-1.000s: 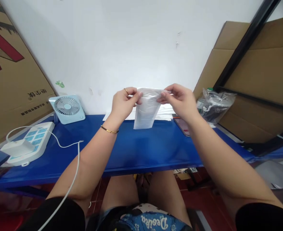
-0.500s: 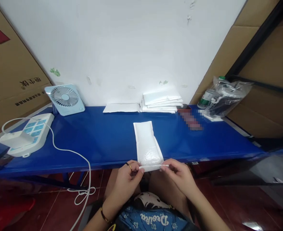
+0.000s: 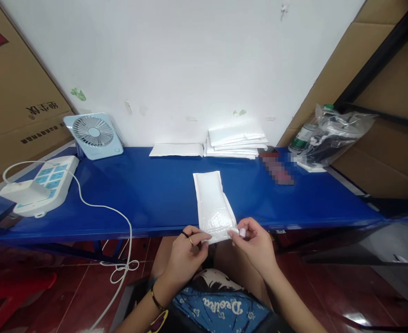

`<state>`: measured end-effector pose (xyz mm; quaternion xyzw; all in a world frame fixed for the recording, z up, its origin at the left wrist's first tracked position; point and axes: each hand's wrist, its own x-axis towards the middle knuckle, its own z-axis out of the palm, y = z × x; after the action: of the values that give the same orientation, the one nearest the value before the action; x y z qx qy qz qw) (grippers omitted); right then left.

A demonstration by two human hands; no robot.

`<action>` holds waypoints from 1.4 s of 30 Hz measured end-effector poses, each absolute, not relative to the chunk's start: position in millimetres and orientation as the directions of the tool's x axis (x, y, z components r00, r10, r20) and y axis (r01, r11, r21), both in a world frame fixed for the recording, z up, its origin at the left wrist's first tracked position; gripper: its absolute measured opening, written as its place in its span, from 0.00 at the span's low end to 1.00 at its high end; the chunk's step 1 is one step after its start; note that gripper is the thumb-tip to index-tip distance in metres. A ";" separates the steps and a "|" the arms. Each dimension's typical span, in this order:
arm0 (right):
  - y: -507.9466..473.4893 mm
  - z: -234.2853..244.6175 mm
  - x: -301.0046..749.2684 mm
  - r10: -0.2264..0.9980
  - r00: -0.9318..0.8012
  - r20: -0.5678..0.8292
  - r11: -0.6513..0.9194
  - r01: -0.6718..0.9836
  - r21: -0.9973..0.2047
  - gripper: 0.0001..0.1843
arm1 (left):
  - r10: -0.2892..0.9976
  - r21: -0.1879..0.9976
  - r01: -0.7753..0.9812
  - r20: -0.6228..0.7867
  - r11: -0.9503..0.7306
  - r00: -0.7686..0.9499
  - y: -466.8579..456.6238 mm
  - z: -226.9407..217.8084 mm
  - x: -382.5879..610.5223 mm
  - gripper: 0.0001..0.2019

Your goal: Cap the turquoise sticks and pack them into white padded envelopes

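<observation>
A white padded envelope (image 3: 211, 199) lies lengthwise over the front edge of the blue table, its near end hanging slightly past it. My left hand (image 3: 185, 252) pinches the near left corner between thumb and fingers. At the near right corner, my right hand (image 3: 254, 243) is closed with thumb and fingertips on the envelope. A small white strip-like piece (image 3: 242, 232) shows between the right fingers; whether it belongs to the envelope I cannot tell. Clear, shiny film covers the envelope's near part.
Against the wall on the blue table (image 3: 148, 194) are a stack of white envelopes (image 3: 237, 138) and a single one (image 3: 176, 150). A light blue fan (image 3: 95, 135) and power strip (image 3: 51, 185) with a white cable (image 3: 103, 206) stand left. A bagged item (image 3: 324, 143) and bottle (image 3: 303, 137) are right.
The near flap, held out between both hands earlier, now lies flatter against the envelope. My right fingers have curled in more, with a white piece showing between them. The view has shifted slightly.
</observation>
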<state>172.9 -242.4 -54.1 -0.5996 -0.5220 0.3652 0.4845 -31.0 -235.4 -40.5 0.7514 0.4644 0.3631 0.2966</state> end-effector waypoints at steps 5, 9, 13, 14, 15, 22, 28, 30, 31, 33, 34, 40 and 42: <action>-245.1 -50.7 176.5 0.975 0.118 0.189 0.122 0.431 -0.894 0.09 | 0.870 0.641 0.590 0.326 -0.491 0.370 -235.8 -42.6 -33.4 0.10; -248.3 -35.0 176.3 0.842 -0.125 0.524 0.418 0.766 -0.488 0.11 | 0.858 0.644 0.570 0.337 -0.511 0.387 -235.1 -44.0 -32.4 0.09; -239.7 -10.3 168.8 0.702 -0.520 0.487 0.618 0.784 -0.053 0.10 | 0.855 0.684 0.517 0.358 -0.514 0.376 -229.1 -34.7 -31.1 0.08; -233.3 -1.6 167.0 0.675 -0.566 0.472 0.648 0.762 -0.013 0.11 | 0.854 0.696 0.497 0.387 -0.517 0.347 -225.6 -30.7 -31.9 0.08; -224.3 9.0 166.0 0.656 -0.591 0.469 0.668 0.744 0.002 0.11 | 0.853 0.708 0.477 0.425 -0.521 0.302 -221.2 -26.4 -33.4 0.08; -78.7 118.3 200.3 0.807 -0.073 0.587 0.462 0.696 -0.550 0.11 | 0.832 0.684 0.529 0.549 -0.503 0.080 -181.6 -14.6 -58.4 0.18; 47.9 138.4 268.5 0.864 0.412 0.289 0.046 0.507 -0.861 0.12 | 0.866 0.717 0.540 0.497 -0.441 0.048 -171.5 -26.9 -68.9 0.15; 63.8 124.5 284.4 0.849 0.463 0.255 -0.054 0.557 -0.829 0.12 | 0.872 0.725 0.533 0.486 -0.435 0.051 -171.8 -28.6 -69.3 0.15; 68.1 117.4 290.4 0.841 0.480 0.249 -0.095 0.585 -0.806 0.12 | 0.875 0.728 0.531 0.481 -0.433 0.053 -172.1 -28.7 -69.2 0.14; 72.3 107.1 297.7 0.829 0.500 0.251 -0.150 0.630 -0.762 0.12 | 0.877 0.732 0.527 0.478 -0.431 0.052 -172.5 -27.8 -68.6 0.14; 72.9 104.5 298.1 0.817 0.507 0.275 -0.163 0.660 -0.733 0.14 | 0.878 0.736 0.524 0.475 -0.428 0.049 -172.8 -26.8 -68.1 0.14; 62.9 89.3 226.9 0.744 -0.127 0.656 0.285 0.948 -0.140 0.20 | 0.908 0.813 0.445 0.419 -0.376 0.003 -173.9 -21.1 -64.5 0.13; 57.8 69.6 178.8 0.745 -0.502 0.440 0.551 0.834 0.017 0.22 | 0.938 0.872 0.372 0.347 -0.317 -0.016 -172.3 -21.9 -65.1 0.14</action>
<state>178.8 57.8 69.6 -0.4596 -0.8590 -0.1143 0.1948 -65.1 -172.3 -21.9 0.6413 0.5107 0.4971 0.2842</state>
